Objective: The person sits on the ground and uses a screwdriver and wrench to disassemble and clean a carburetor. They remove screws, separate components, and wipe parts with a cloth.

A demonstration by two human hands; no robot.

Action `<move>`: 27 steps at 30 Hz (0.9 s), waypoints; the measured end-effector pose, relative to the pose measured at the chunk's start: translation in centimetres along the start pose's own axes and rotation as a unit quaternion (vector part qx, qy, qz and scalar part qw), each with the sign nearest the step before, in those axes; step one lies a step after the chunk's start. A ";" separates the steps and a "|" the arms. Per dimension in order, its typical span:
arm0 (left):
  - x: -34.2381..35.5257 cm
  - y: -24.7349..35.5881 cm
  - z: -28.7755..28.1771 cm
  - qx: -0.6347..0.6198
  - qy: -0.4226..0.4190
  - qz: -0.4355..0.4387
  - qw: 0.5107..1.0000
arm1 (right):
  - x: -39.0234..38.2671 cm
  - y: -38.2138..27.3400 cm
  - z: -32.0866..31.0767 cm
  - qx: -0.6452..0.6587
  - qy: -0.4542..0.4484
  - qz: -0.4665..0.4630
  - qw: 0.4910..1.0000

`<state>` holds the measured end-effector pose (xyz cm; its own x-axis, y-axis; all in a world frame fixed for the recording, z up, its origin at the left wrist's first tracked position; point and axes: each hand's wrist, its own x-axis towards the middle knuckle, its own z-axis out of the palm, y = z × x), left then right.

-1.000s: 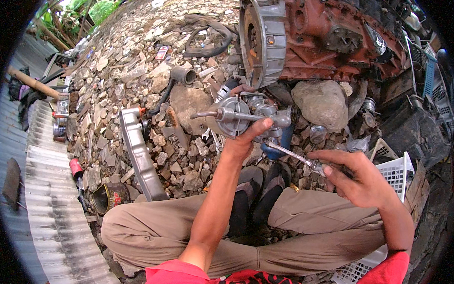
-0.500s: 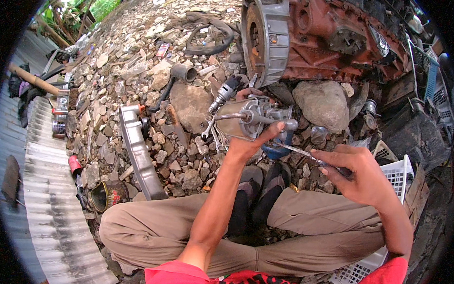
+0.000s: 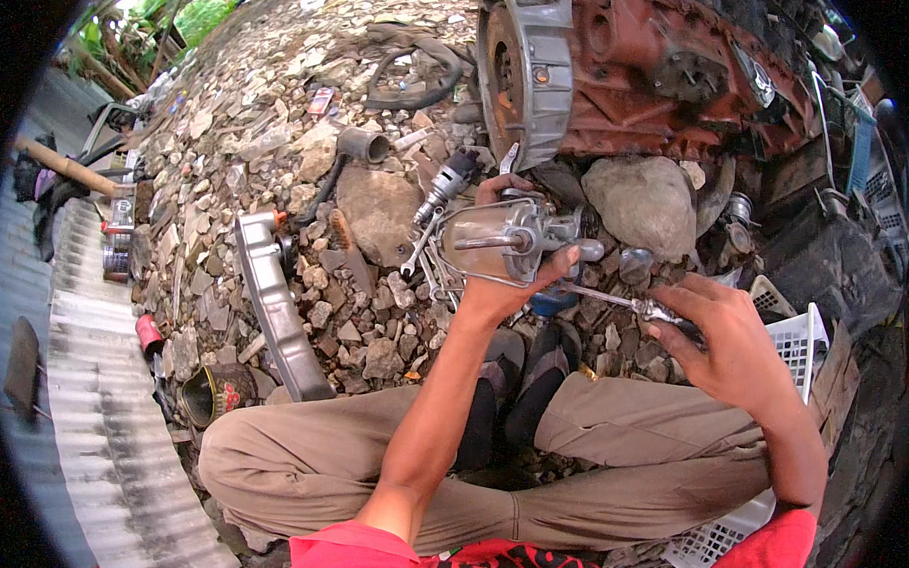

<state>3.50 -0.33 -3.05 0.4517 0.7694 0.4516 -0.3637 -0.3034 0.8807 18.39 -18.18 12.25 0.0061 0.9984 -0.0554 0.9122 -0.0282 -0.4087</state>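
My left hand is wrapped round a grey metal unit with a tan, cloudy cylindrical bowl and a wire-like frame. The thumb lies along its near side and fingertips show at its far side. My right hand is closed on the handle end of a screwdriver-like tool with a thin bright shaft. The shaft points left, its tip close to the unit's near side; whether it touches I cannot tell. Beyond the unit lie a silver cylindrical part with a black end and several spanners.
A large rust-red engine block with a grey bell housing stands ahead, near big stones. A long silver cover lies left on rubble. White plastic baskets stand right, corrugated sheets far left.
The unit has turned in my left hand, so its bowl and pipe face more upward. My right hand has shifted slightly right, and the tool's shaft has moved with it.
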 end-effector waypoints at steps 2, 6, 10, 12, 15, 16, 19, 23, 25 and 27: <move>0.1 -0.1 0.0 -0.005 0.001 0.004 1.000 | -0.1 -0.2 0.1 -0.023 0.009 0.013 1.000; -0.1 0.2 -0.1 -0.025 0.008 -0.013 1.000 | 0.0 0.0 0.6 -0.033 0.029 0.015 0.999; -0.2 0.6 0.2 -0.063 0.013 -0.034 0.997 | -0.3 -0.5 1.2 -0.021 0.045 -0.006 0.999; -0.2 0.4 0.2 -0.063 0.012 -0.031 0.997 | -0.3 -0.3 1.8 -0.027 0.078 -0.021 0.996; -0.1 0.3 -0.1 -0.034 0.002 -0.018 0.999 | 0.0 -0.4 1.1 -0.061 0.071 -0.042 0.995; -0.1 0.2 -0.2 -0.020 -0.003 -0.012 1.000 | 0.0 -0.3 1.2 -0.067 0.072 -0.043 0.994; 0.0 -0.4 -0.4 -0.017 0.006 0.008 1.000 | 0.0 -0.2 1.3 -0.059 0.068 -0.027 0.996; -0.2 0.6 -0.2 -0.137 0.031 -0.088 0.986 | 0.7 -0.3 -0.3 0.016 0.056 -0.008 0.998; -0.2 0.7 -0.6 -0.225 0.044 -0.127 0.965 | 0.7 -0.3 -0.7 0.039 0.072 -0.029 0.996; -0.4 1.0 -0.8 -0.279 0.069 -0.157 0.945 | 0.7 0.0 0.1 0.050 0.098 -0.043 0.993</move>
<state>2.26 -0.48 -2.47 0.5118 0.8502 0.1234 -0.6200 0.2661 0.7381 18.40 -17.50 12.14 0.0192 0.9872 0.1582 0.8674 0.0622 -0.4936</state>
